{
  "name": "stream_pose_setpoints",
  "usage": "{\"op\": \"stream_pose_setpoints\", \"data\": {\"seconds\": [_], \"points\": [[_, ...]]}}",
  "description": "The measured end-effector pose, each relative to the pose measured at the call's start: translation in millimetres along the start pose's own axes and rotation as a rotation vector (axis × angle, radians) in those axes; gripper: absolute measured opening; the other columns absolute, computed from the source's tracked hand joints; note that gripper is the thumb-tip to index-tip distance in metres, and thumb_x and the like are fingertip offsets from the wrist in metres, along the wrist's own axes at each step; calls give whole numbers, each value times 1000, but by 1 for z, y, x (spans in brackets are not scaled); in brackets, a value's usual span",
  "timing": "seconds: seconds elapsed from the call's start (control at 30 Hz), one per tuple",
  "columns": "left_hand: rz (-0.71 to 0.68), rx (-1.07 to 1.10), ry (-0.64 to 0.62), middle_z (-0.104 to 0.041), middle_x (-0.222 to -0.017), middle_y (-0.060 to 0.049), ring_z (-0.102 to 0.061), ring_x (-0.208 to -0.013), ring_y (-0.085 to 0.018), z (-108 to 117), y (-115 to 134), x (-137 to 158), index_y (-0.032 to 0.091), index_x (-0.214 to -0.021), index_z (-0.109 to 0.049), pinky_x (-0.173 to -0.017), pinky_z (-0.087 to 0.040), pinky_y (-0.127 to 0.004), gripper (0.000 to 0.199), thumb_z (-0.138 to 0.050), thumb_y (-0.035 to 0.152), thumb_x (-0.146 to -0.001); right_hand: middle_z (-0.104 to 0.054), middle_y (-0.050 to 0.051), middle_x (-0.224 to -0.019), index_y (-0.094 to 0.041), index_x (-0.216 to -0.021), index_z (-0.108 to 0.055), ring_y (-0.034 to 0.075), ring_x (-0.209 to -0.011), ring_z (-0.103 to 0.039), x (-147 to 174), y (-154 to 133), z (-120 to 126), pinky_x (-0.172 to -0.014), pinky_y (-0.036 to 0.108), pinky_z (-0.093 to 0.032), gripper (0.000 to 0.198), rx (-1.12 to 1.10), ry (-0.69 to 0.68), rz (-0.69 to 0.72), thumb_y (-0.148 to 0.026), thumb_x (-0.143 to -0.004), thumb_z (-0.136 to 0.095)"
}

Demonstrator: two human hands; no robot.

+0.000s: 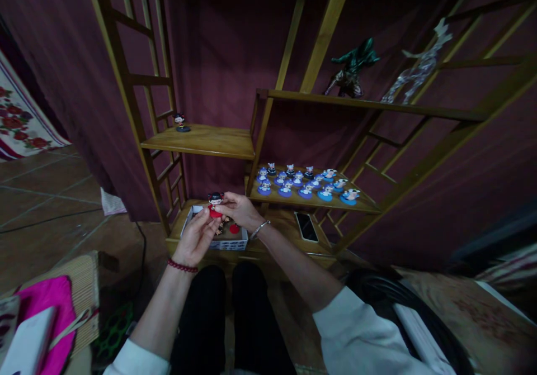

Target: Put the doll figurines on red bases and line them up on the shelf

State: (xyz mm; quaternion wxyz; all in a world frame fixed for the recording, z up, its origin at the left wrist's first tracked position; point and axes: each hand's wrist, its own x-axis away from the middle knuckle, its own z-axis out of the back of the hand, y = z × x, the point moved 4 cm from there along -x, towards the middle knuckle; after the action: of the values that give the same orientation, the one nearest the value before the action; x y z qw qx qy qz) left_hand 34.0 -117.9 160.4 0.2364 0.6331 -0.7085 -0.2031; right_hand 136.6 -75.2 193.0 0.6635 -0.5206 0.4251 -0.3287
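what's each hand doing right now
Left hand: closed, holding the red-and-black figurine.
Right hand: closed on the same figurine, from its other side.

The left hand (197, 232) and the right hand (243, 214) are holding a small black-haired doll (215, 200) in red above a box (229, 245), in which a red disc (234, 228) and more figures are lying. A phone (306, 227) is lying to the right on the bottom board (285, 217). Rows of blue, purple and dark toys (306, 189) are standing on the shelf above it. One toy (180, 121) is standing alone on the left shelf (218, 140), while a green statue (354, 67) and a clear statue (419, 72) are standing on the top shelf (310, 97)
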Motion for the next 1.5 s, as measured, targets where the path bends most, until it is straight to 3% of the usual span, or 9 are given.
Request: {"op": "stream_pose_setpoints", "data": {"seconds": [0.47, 0.63, 0.87, 1.03, 1.23, 1.5], "points": [[-6, -5, -18, -65, -82, -4, -59, -74, -10, 1, 12, -5, 12, -80, -63, -73, -49, -21, 12, -53, 9, -74, -60, 1, -86, -17, -91, -56, 10, -75, -57, -3, -4, -5, -72, 24, -46, 31, -44, -57, 37, -31, -64, -64], [-38, -35, -13, -65, -83, -6, -59, -76, -11, -1, 19, -7, 11, -80, -63, -73, -49, -22, 12, -54, 9, -73, -57, 2, -93, -17, -99, -54, 9, -75, -56, -4, -8, -6, -72, 25, -46, 42, 7, -51, 11, -28, -60, -67], [-70, -101, 10, -64, -78, -4, -59, -69, -9, -1, 28, -4, 12, -80, -63, -66, -49, -20, 11, -59, 11, -70, -57, 2, -93, -18, -100, -54, 10, -76, -56, -6, -13, -12, -73, 26, -47, 43, -16, -47, 33, -28, -61, -67], [-173, -180, 1, -63, -80, -2, -58, -66, -7, -3, 38, -5, 14, -82, -60, -64, -47, -19, 17, -64, 13, -66, -56, 3, -93, -18, -102, -53, 11, -80, -56, -9, -16, -13, -76, 29, -47, 48, -51, 24, 54, -28, -57, -69], [-276, -286, 27, -62, -74, 0, -58, -63, -7, -13, 48, -1, 15, -79, -58, -61, -46, -18, 21, -67, 14, -60, -56, 2, -90, -17, -99, -53, 11, -81, -56, -8, -23, -16, -82, 31, -45, 45, -78, 31, 113, -26, -57, -69], [-289, -424, 25, -62, -73, -2, -58, -58, -8, -20, 56, 4, 13, -83, -58, -58, -46, -20, 24, -66, 17, -61, -55, 2, -92, -18, -99, -52, 11, -80, -56, -6, -32, -19, -80, 31, -46, 46, -74, 54, 113, -26, -57, -69]]}}
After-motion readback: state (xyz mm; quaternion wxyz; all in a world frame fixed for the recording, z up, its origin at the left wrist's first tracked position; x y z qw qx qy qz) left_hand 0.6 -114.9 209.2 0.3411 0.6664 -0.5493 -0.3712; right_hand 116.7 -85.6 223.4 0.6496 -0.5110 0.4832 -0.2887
